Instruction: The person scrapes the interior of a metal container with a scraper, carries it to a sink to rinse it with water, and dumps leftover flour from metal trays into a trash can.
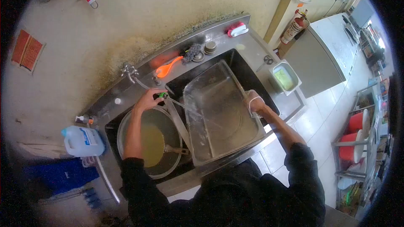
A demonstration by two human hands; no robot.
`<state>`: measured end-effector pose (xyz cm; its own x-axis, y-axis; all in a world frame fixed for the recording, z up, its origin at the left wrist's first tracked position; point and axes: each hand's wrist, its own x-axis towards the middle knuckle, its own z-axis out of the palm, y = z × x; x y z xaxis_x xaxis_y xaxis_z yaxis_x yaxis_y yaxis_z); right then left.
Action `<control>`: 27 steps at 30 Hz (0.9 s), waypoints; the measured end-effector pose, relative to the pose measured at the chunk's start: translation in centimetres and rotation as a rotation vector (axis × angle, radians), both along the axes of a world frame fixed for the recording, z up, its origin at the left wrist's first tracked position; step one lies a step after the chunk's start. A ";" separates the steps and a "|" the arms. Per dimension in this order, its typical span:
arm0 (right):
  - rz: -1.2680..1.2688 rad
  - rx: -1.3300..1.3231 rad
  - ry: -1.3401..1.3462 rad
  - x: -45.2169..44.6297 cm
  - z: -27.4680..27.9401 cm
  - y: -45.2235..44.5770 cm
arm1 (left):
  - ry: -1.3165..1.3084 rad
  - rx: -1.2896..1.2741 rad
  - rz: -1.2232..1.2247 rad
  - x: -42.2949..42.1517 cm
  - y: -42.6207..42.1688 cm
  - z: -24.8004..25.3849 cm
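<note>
Head view shows a large dull metal pan (pixel 223 113), wet and streaked, tilted over the right sink basin (pixel 240 61). The right hand (pixel 255 102) grips its rim; the left hand (pixel 150 99) pinches a green-tipped hose (pixel 163 95). A round pot (pixel 147 136) fills the left basin. Labels are illegible.

Surface (pixel 256 47), centre of the frame, with 2 basins side by side. Right basin (pixel 249 74): a tray (pixel 219 109). Left basin (pixel 110 135): a pot (pixel 167 128), a handled tool (pixel 174 149) inside it. Behind the basins, left to right: tap (pixel 129 72), ladle (pixel 166 68), scrubber (pixel 192 53). Right of the basins: scissors (pixel 266 61), with a container (pixel 296 77) just beside. Left of the left basin: jug (pixel 84 141). Upper right: extinguisher (pixel 292 30). Right edge of the frame: rack (pixel 355 143).
</note>
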<state>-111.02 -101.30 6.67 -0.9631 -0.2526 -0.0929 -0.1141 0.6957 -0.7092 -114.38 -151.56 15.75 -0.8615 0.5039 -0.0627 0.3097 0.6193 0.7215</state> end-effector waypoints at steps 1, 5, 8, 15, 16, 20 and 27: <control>0.032 0.045 0.062 0.1 -0.4 0.3 | 0.000 0.005 0.000 0.1 0.0 -0.1; -0.273 -0.249 -0.187 3.9 11.3 -1.8 | 0.065 -0.058 0.027 0.4 -0.1 -0.3; -0.299 -0.271 -0.121 5.4 12.9 -0.9 | 0.082 -0.041 0.082 0.1 0.3 -1.0; -0.404 -0.148 0.109 7.2 18.5 -1.9 | 0.329 -0.039 0.225 -1.6 2.5 -2.1; -0.430 -0.123 0.148 7.2 18.9 -2.0 | 0.336 -0.033 0.224 -2.0 2.6 -2.4; -0.501 -0.064 0.278 6.7 18.7 -1.9 | 0.334 -0.049 0.257 -3.3 3.4 -3.1; -0.461 0.212 0.386 5.3 20.4 -4.0 | 0.413 -0.096 0.394 -3.9 4.9 -2.8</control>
<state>-105.67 -105.34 27.04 -0.9428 0.1816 0.2796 0.0110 0.8552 -0.5182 -118.28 -146.68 12.93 -0.9457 0.1486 0.2892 0.2864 0.8020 0.5243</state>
